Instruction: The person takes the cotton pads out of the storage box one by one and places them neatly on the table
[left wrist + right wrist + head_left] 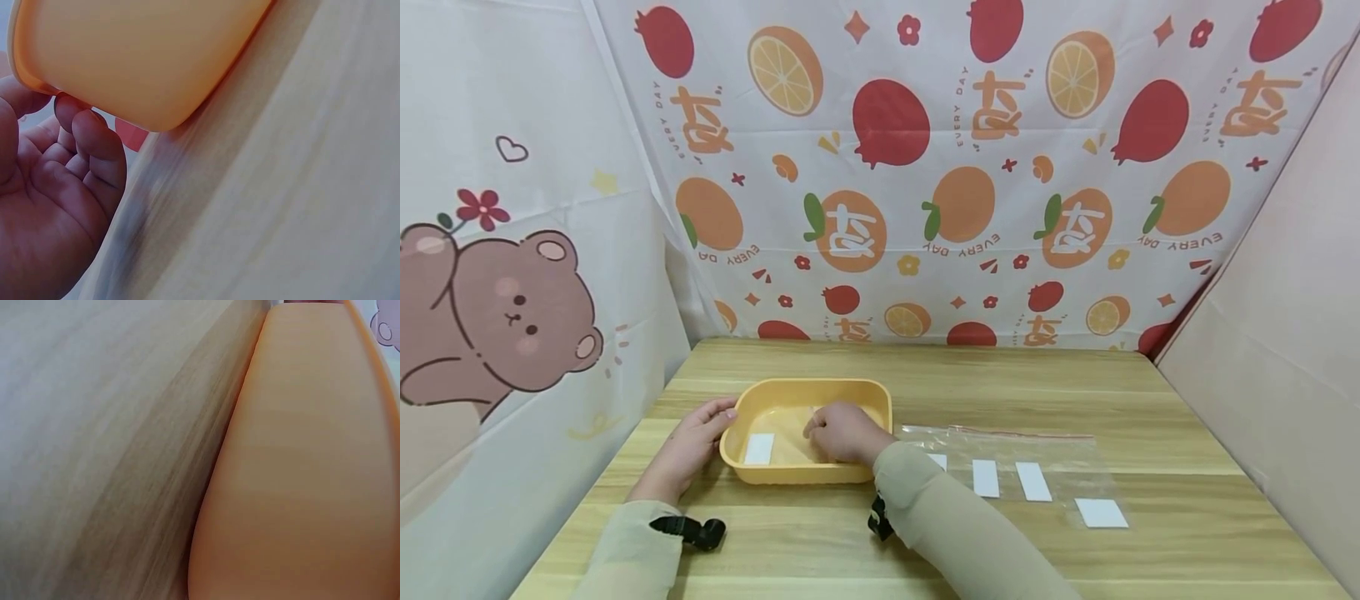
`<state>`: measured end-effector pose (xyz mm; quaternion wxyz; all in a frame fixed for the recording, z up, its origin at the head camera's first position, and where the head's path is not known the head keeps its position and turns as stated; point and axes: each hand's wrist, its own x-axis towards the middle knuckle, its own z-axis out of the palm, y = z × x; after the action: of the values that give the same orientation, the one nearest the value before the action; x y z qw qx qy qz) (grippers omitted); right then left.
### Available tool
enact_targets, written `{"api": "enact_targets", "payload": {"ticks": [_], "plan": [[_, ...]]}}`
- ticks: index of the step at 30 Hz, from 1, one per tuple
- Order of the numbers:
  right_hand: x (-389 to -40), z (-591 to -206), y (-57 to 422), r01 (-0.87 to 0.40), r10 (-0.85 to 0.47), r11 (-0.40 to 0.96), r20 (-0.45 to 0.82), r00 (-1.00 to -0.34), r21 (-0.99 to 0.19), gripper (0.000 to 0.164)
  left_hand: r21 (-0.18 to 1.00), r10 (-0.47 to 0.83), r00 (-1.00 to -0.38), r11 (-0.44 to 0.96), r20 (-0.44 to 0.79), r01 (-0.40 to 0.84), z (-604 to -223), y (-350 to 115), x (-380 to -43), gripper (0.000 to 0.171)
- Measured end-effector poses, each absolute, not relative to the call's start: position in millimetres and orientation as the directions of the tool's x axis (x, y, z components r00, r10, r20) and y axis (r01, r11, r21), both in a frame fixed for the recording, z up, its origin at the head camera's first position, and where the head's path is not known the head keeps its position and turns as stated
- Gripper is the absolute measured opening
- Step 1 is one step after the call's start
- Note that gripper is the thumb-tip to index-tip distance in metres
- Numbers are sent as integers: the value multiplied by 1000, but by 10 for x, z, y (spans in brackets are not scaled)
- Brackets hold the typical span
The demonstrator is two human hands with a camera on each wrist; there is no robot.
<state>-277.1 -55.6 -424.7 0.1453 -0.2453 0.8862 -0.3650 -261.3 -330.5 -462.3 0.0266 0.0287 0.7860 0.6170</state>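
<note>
A yellow plastic bin (805,475) with rounded corners stands on the table. My left hand (696,437) grips its left end, thumb at the rim and fingers curled against the outside wall, as the left wrist view also shows. Inside the bin, a white rectangular card (759,448) lies at the left, seemingly with clear plastic around it. My right hand (844,431) reaches over the front wall into the bin with bent fingers; what its fingertips hold or touch is hidden. The right wrist view shows only the bin's outer wall (294,462) and the table.
Right of the bin, several clear zip bags (1022,446) with white cards (1033,482) lie overlapping in a row on the wooden table (1150,567). My right forearm covers part of the leftmost one. Printed cloth (925,283) hangs behind the table and at both sides.
</note>
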Motion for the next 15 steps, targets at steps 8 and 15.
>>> {"api": "enact_targets", "payload": {"ticks": [8, 15], "plan": [[-2727, -4136, -469, -365, -533, 549, 22, -846, -752, 22, 970, 75, -997, 245, -9, 10, -4642, -3312, -2620, 56], [-2744, -3943, -288, -432, -517, 541, 120, -848, -722, 23, 972, 77, -997, 236, -3, 15, -4656, -3330, -2637, 58]]}}
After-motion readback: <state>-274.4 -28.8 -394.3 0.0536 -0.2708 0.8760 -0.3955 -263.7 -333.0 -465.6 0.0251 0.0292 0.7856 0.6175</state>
